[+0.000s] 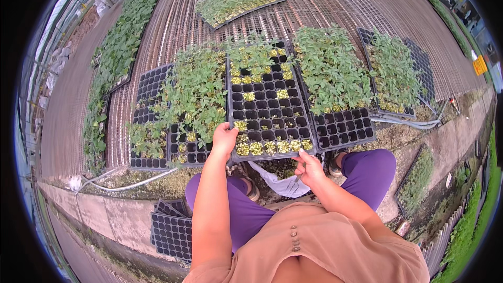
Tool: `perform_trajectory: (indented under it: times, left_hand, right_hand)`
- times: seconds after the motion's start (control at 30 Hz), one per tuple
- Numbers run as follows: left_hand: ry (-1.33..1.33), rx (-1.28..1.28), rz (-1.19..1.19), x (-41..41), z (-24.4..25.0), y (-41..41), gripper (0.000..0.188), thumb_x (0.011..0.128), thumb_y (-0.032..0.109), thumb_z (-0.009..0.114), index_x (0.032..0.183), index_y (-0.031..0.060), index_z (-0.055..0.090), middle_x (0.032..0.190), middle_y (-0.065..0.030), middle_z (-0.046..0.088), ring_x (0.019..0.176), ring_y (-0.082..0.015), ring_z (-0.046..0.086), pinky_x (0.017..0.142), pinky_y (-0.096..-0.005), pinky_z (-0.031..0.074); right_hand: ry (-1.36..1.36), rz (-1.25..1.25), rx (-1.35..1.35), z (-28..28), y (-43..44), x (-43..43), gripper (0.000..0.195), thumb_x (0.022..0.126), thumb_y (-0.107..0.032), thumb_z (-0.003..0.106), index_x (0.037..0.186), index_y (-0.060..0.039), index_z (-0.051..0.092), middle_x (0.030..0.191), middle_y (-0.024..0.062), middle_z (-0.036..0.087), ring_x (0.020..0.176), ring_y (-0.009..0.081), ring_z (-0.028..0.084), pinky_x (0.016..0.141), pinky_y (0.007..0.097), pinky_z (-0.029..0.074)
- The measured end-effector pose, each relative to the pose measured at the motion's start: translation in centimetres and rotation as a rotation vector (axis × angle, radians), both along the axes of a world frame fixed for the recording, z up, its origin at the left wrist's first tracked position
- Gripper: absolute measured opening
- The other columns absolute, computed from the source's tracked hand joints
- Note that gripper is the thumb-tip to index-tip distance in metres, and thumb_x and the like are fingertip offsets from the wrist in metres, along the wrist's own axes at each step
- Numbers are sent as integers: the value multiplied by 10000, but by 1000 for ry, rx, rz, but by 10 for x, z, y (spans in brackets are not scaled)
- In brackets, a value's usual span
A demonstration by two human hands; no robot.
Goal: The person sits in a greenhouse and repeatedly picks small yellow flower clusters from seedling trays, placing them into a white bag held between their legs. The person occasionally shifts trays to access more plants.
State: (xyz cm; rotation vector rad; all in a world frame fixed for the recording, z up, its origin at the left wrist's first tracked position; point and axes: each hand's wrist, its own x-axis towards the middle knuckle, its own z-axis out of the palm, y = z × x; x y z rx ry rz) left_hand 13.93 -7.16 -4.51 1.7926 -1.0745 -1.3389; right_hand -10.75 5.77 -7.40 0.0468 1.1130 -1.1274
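Before me lies a black plastic seedling tray (271,114), with seedlings at its far end and many bare cells. Several cells in its nearest row hold yellowish plugs. My left hand (225,140) grips the tray's left edge, thumb on top. At the near right corner my right hand (309,167) pinches the rim. A small metal fork (292,184) hangs tines-down from that same hand. To the left stands a leafy seedling tray (199,86), and to the right another seedling tray (332,70) with bare cells at its near end.
A further seedling tray (243,0) sits farther back on the slatted bench (314,4). Stacked cell trays (171,230) rest on the ground at my left. A white cloth or bag (281,182) lies between my legs. Pale pipes (408,123) run along the bench's front edge.
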Motion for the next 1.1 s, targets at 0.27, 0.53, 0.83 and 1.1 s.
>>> perform_trajectory:
  times: [0.27,0.53,0.83,1.1]
  left_hand:
    - [-30,433,-101,3,19,-4,402,941,346,403,1208,48,447,1035,-91,586,865,-218,594,716,-389,485]
    - [288,197,163,-28,-35,-79,489,936,118,307,1412,140,197,1328,-103,435,1110,-272,493,871,-451,423]
    - [223,163,490,-39,-56,-132,357,867,129,529,1219,96,482,770,-56,554,571,-169,472,438,-329,350]
    - [-122,-302,184,-23,-6,-117,118,828,144,660,882,59,599,739,22,559,644,-94,459,593,-278,392]
  right_hand:
    - [349,41,-327,112,-3,-12,114,839,-122,639,809,-38,570,675,86,610,418,30,337,378,197,248]
    - [442,35,-303,173,24,-74,99,797,-81,665,842,-46,585,711,76,623,464,48,450,404,184,312]
    - [573,23,-334,177,47,-104,172,779,-73,671,929,-14,611,811,41,635,653,109,589,565,230,479]
    - [525,56,-433,188,29,-123,187,768,-52,658,947,-20,610,865,61,639,729,147,627,638,289,540]
